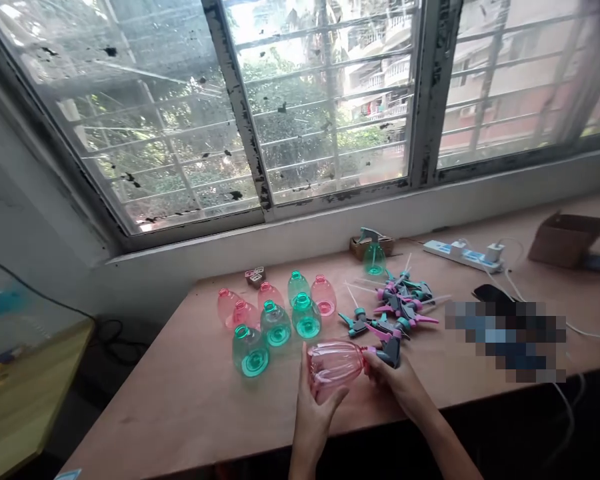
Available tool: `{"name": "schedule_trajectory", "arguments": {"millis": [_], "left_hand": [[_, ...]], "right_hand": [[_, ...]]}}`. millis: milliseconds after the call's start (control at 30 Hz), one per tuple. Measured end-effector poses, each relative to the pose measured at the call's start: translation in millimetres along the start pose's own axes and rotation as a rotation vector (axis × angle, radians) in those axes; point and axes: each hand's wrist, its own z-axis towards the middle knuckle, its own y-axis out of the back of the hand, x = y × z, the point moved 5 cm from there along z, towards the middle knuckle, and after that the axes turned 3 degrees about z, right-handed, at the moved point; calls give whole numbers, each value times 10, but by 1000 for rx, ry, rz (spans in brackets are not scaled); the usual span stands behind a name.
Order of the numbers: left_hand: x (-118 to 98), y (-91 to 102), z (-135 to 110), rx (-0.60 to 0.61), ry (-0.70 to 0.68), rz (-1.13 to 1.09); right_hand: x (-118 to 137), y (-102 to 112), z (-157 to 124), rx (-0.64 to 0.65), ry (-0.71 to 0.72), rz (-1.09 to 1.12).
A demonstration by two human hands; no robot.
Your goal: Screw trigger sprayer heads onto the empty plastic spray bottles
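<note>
My left hand (314, 407) is wrapped round a pink plastic bottle (335, 365) lying on its side just above the table's near edge. At the bottle's neck sits a blue-grey and pink spray trigger head (387, 348), gripped by my right hand (397, 380). Behind the bottle stand several empty pink and green bottles (275, 313). To their right lies a heap of loose trigger heads (397, 308) with thin dip tubes. One green bottle with a trigger fitted (374, 253) stands further back.
The wooden table (190, 393) runs under a barred window. A power strip (463, 255) with plugs, a black phone (490, 293) and a cardboard box (565, 239) lie at the right. A small box (256, 276) sits behind the bottles. A yellow surface (25, 400) is at far left.
</note>
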Motion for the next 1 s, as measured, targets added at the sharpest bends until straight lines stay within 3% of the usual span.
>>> {"name": "schedule_trajectory", "arguments": {"millis": [267, 467, 767, 1000], "left_hand": [[-85, -147, 192, -9, 16, -16], [-215, -206, 107, 52, 17, -76], [17, -116, 63, -107, 16, -114], [172, -34, 61, -109, -91, -109]], "right_hand": [[29, 59, -21, -76, 63, -7], [3, 111, 0, -130, 47, 27], [28, 26, -52, -120, 31, 11], [-53, 43, -37, -139, 22, -50]]}}
